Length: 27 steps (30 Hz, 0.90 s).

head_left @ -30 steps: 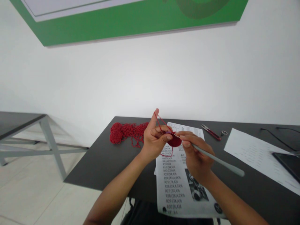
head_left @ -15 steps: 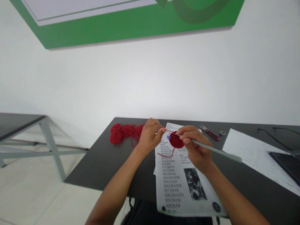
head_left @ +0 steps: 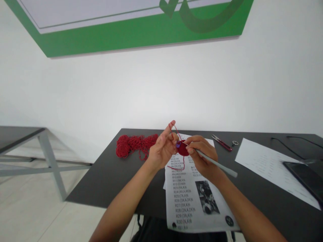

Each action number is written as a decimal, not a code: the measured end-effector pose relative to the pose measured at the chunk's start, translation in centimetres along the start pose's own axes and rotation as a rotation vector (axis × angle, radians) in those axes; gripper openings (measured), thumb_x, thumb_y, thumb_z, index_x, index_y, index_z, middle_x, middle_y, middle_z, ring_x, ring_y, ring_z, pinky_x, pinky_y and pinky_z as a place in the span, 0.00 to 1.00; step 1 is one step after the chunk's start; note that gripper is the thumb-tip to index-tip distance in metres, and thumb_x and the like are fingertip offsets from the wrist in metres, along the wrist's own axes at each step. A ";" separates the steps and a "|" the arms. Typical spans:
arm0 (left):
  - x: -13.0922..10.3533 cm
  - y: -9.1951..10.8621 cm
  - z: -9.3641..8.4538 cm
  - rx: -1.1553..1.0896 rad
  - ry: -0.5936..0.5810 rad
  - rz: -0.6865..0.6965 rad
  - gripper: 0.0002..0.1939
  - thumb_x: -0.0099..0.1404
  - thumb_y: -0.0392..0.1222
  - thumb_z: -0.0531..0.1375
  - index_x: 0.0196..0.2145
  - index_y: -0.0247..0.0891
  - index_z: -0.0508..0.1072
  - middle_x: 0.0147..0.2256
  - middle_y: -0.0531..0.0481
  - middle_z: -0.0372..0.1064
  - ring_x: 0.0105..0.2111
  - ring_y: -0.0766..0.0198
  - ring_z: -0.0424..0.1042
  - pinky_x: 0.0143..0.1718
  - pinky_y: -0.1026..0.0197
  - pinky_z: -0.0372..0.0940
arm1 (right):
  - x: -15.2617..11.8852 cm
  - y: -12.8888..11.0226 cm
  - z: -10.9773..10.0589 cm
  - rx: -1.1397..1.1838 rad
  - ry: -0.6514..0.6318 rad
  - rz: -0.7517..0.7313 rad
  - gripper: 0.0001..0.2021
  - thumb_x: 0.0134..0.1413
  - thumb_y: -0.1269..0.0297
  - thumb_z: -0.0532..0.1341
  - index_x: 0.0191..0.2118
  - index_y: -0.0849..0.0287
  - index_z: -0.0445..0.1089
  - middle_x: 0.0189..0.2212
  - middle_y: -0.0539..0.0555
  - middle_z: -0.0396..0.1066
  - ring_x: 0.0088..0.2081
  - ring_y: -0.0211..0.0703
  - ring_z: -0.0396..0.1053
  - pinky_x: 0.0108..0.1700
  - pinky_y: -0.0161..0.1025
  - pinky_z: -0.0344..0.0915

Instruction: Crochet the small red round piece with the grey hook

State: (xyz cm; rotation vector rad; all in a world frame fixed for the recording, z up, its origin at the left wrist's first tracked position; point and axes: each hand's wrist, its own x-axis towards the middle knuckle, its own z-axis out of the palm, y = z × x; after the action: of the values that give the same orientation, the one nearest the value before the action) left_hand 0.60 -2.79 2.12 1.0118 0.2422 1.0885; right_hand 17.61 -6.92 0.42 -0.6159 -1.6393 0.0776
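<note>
A small round red crochet piece [head_left: 183,150] hangs between my two hands, with a purple stitch marker [head_left: 178,145] on its left edge. My left hand [head_left: 163,148] has red yarn looped over its raised index finger, and its other fingers are curled near the piece's left edge. My right hand [head_left: 202,153] grips a crochet hook with a grey handle [head_left: 219,164], its tip at the top of the piece. A loose yarn tail [head_left: 183,163] dangles below over the printed pattern sheet [head_left: 181,201].
A red yarn ball [head_left: 123,146] with tangled strands lies at the back left of the black table [head_left: 101,181]. On the right are red-handled snips [head_left: 222,143], a small ring [head_left: 235,143], a white paper [head_left: 267,171], a phone [head_left: 302,178] and dark cables.
My left hand has turned palm-up and raised its index finger, lifting the yarn into a loop. My right hand has stayed at the piece with the hook. The view has shifted slightly.
</note>
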 end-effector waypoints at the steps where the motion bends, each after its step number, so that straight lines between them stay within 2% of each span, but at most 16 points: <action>1: 0.1 -0.3 0.0 0.039 0.017 0.030 0.39 0.62 0.63 0.64 0.65 0.43 0.64 0.29 0.53 0.62 0.24 0.68 0.57 0.23 0.65 0.56 | 0.0 0.0 0.1 -0.013 0.019 0.007 0.04 0.64 0.69 0.60 0.38 0.56 0.72 0.38 0.56 0.76 0.39 0.45 0.75 0.41 0.44 0.73; 3: 0.2 -1.0 -0.2 0.146 0.046 0.124 0.40 0.62 0.60 0.66 0.65 0.42 0.63 0.28 0.55 0.63 0.23 0.69 0.56 0.22 0.65 0.54 | -0.1 -0.1 0.2 -0.037 0.034 0.015 0.04 0.64 0.67 0.60 0.38 0.55 0.72 0.39 0.56 0.76 0.39 0.45 0.76 0.41 0.44 0.74; 5: 0.4 -1.6 -0.3 0.303 0.041 0.263 0.43 0.58 0.53 0.71 0.67 0.43 0.62 0.28 0.55 0.65 0.23 0.70 0.58 0.23 0.66 0.55 | -0.2 -0.2 0.3 -0.062 0.019 0.012 0.04 0.64 0.67 0.60 0.38 0.55 0.72 0.40 0.56 0.76 0.40 0.46 0.76 0.41 0.45 0.74; 9: 0.2 -2.6 -0.6 0.497 0.017 0.379 0.41 0.63 0.44 0.68 0.69 0.47 0.56 0.27 0.56 0.68 0.25 0.68 0.64 0.27 0.65 0.63 | -0.4 -0.5 0.5 -0.089 0.032 -0.051 0.05 0.62 0.70 0.60 0.40 0.54 0.73 0.40 0.56 0.76 0.43 0.47 0.75 0.44 0.48 0.75; 11: -0.1 -2.8 -0.7 0.595 0.066 0.445 0.40 0.64 0.42 0.67 0.70 0.47 0.56 0.29 0.54 0.71 0.26 0.66 0.67 0.30 0.62 0.66 | -0.4 -0.5 0.7 -0.118 0.043 -0.090 0.07 0.61 0.72 0.61 0.42 0.54 0.73 0.40 0.56 0.75 0.43 0.48 0.75 0.44 0.49 0.75; 15: -0.7 -3.2 -0.3 0.753 0.253 0.537 0.38 0.65 0.41 0.67 0.69 0.47 0.59 0.31 0.52 0.76 0.28 0.63 0.71 0.34 0.59 0.70 | -0.8 -0.2 1.3 -0.252 0.045 -0.177 0.14 0.61 0.73 0.62 0.49 0.51 0.74 0.42 0.56 0.75 0.45 0.49 0.74 0.47 0.52 0.74; 17: -0.9 -3.6 0.3 0.695 0.319 0.501 0.37 0.65 0.42 0.67 0.68 0.47 0.59 0.31 0.52 0.76 0.28 0.64 0.71 0.34 0.60 0.70 | -1.2 0.0 1.4 -0.333 0.061 -0.198 0.17 0.61 0.72 0.63 0.53 0.49 0.73 0.43 0.55 0.74 0.46 0.50 0.74 0.48 0.53 0.73; 19: -1.0 -4.0 0.9 0.527 0.340 0.419 0.37 0.65 0.44 0.67 0.68 0.46 0.60 0.29 0.54 0.75 0.26 0.66 0.69 0.31 0.63 0.68 | -1.6 0.3 1.5 -0.422 0.052 -0.222 0.19 0.61 0.72 0.64 0.56 0.47 0.71 0.43 0.55 0.73 0.46 0.50 0.73 0.49 0.53 0.72; 22: -1.0 -4.4 1.7 0.232 0.334 0.287 0.38 0.61 0.48 0.71 0.65 0.42 0.65 0.21 0.60 0.66 0.19 0.73 0.59 0.21 0.68 0.57 | -2.0 0.7 1.5 -0.523 0.018 -0.273 0.20 0.62 0.71 0.63 0.57 0.45 0.70 0.42 0.55 0.73 0.46 0.49 0.72 0.50 0.53 0.71; 24: -1.1 -4.6 2.0 0.077 0.330 0.194 0.35 0.59 0.49 0.72 0.61 0.39 0.69 0.19 0.62 0.61 0.17 0.76 0.54 0.19 0.70 0.53 | -2.0 0.9 1.5 -0.532 0.034 -0.280 0.20 0.62 0.71 0.64 0.56 0.45 0.71 0.42 0.54 0.73 0.45 0.49 0.72 0.49 0.52 0.71; 27: -1.0 -4.4 2.0 -0.062 0.302 0.057 0.31 0.57 0.48 0.73 0.55 0.37 0.74 0.20 0.61 0.61 0.17 0.77 0.55 0.19 0.71 0.54 | -1.5 0.9 1.5 -0.437 0.064 -0.244 0.17 0.63 0.70 0.64 0.54 0.46 0.73 0.41 0.53 0.74 0.44 0.47 0.73 0.47 0.49 0.72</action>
State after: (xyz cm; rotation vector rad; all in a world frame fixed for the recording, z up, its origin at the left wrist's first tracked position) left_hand 4.12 -5.14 -0.51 0.8007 0.4232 1.2931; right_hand 16.61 -6.36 -1.55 -0.7318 -1.6674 -0.4855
